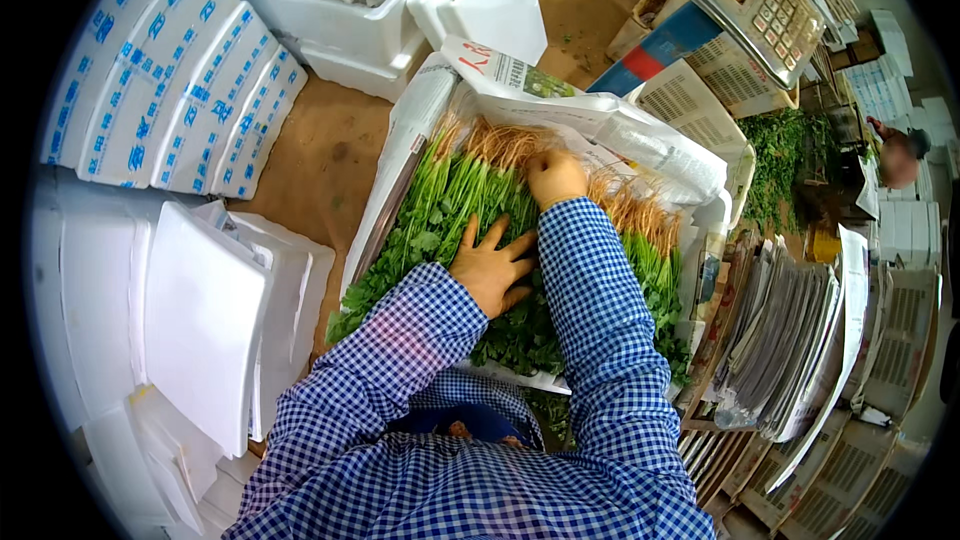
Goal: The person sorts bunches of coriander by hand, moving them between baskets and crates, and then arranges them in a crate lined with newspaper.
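Bunches of green coriander with long orange-brown roots lie packed side by side in a box lined with newspaper. Across the stems and leaves near the middle, my left hand rests flat with its fingers spread. Beyond it and to the right, my right hand is closed, knuckles up, down among the roots between the bunches. Its fingertips are hidden, so what they hold, if anything, does not show. The roots point to the far side and the leaves toward me.
White foam boxes and blue-taped white boxes are stacked at the left, with foam lids nearer. A scale with red digits stands far right, above plastic crates. Folded newspapers pile up at the right, near loose greens.
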Action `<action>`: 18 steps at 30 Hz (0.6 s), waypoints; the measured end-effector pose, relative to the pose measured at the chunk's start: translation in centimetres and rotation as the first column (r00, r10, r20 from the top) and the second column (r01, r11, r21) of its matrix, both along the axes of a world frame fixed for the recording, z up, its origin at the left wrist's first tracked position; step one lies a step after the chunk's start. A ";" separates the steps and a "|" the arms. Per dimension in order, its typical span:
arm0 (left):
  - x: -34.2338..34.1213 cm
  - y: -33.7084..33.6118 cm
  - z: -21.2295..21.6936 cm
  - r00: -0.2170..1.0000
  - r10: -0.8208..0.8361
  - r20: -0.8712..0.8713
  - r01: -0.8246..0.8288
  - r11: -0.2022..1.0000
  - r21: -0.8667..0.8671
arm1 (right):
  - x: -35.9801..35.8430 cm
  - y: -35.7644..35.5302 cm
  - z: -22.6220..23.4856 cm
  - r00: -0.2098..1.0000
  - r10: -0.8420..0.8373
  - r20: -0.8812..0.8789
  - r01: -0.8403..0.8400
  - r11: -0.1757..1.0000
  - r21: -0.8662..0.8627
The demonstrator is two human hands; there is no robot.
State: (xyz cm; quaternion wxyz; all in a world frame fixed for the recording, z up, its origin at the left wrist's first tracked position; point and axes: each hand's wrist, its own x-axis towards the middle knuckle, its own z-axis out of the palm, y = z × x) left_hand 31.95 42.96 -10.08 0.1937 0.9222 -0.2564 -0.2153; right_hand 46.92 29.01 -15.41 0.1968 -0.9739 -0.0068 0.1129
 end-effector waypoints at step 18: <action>-0.3 0.2 -0.1 1.000 -0.004 0.026 0.002 0.995 0.099 | -4.5 -2.7 4.8 0.884 -0.467 0.010 0.330 0.641 0.693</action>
